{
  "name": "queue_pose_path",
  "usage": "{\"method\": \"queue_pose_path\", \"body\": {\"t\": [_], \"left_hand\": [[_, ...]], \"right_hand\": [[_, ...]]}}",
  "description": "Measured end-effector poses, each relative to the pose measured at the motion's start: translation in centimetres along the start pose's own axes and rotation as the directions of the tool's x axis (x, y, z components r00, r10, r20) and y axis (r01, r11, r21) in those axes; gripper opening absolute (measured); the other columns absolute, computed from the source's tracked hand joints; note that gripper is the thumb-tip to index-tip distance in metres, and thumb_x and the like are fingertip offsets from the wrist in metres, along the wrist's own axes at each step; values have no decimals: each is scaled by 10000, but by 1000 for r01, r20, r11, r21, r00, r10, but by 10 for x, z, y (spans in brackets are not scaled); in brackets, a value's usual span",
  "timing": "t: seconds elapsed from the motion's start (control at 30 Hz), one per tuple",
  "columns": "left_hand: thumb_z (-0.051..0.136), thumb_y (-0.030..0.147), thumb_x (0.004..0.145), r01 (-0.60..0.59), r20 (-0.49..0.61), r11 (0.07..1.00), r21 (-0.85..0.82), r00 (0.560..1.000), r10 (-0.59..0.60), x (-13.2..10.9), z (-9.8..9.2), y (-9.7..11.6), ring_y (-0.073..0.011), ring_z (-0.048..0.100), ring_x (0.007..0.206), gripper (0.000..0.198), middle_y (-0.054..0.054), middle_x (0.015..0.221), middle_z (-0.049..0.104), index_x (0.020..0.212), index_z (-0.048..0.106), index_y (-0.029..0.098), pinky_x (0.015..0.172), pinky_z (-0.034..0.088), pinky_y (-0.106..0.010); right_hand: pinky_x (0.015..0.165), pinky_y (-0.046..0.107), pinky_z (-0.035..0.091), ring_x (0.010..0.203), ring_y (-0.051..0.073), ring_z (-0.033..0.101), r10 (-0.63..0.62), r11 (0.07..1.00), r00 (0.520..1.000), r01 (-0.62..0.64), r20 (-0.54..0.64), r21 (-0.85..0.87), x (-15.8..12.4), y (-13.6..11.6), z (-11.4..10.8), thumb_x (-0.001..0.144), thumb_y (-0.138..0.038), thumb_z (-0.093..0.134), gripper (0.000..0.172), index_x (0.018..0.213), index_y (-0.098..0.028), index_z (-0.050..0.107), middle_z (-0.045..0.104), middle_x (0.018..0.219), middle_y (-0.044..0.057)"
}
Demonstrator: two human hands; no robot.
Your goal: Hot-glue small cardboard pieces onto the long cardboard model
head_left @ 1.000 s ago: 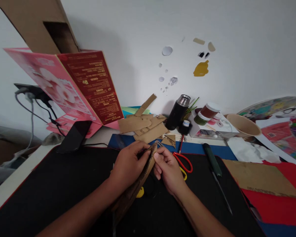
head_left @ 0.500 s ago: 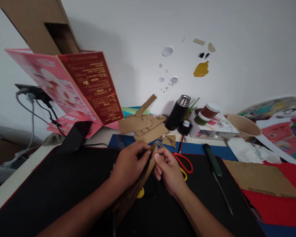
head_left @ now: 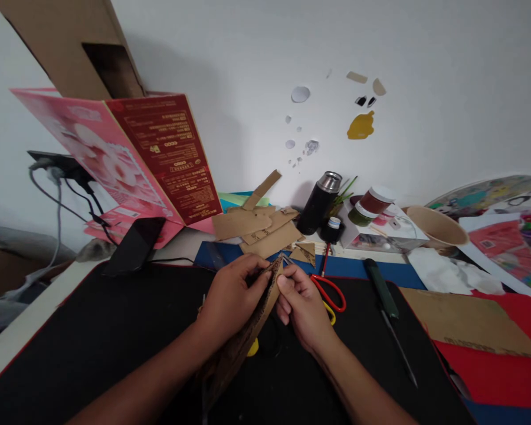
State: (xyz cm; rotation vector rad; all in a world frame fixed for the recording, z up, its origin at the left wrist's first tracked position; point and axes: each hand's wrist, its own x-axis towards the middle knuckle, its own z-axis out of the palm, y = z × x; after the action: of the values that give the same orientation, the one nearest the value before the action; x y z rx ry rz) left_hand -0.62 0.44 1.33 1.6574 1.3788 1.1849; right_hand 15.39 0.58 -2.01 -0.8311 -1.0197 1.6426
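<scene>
Both hands meet over the black mat [head_left: 92,330] around a brown cardboard piece [head_left: 241,345] held on edge. My left hand [head_left: 230,298] grips it from the left, fingers curled over its top. My right hand [head_left: 303,304] pinches its upper edge from the right, thumb against the board. Just behind the right hand lie red-handled scissors [head_left: 331,290], and a yellow object [head_left: 253,347] shows under the cardboard.
Cardboard scraps [head_left: 261,227] lie behind the hands, next to a black flask [head_left: 319,202], paint jars [head_left: 371,203] and a paper cup [head_left: 436,225]. A screwdriver [head_left: 384,298] lies to the right. A pink and red box [head_left: 133,159] and a phone [head_left: 135,243] stand left.
</scene>
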Motion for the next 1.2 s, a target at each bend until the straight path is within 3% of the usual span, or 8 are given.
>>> {"method": "queue_pose_path", "body": {"t": [1.2], "left_hand": [[621, 235, 944, 0, -5, 999, -46, 1000, -1, -1, 2, -1, -189, 702, 832, 111, -13, 900, 756, 921, 729, 246, 765, 531, -309]], "right_hand": [[367, 147, 323, 332, 45, 374, 12, 1000, 1000, -12, -16, -7, 0, -1, 0, 895, -565, 818, 425, 906, -225, 565, 476, 481, -132]]}}
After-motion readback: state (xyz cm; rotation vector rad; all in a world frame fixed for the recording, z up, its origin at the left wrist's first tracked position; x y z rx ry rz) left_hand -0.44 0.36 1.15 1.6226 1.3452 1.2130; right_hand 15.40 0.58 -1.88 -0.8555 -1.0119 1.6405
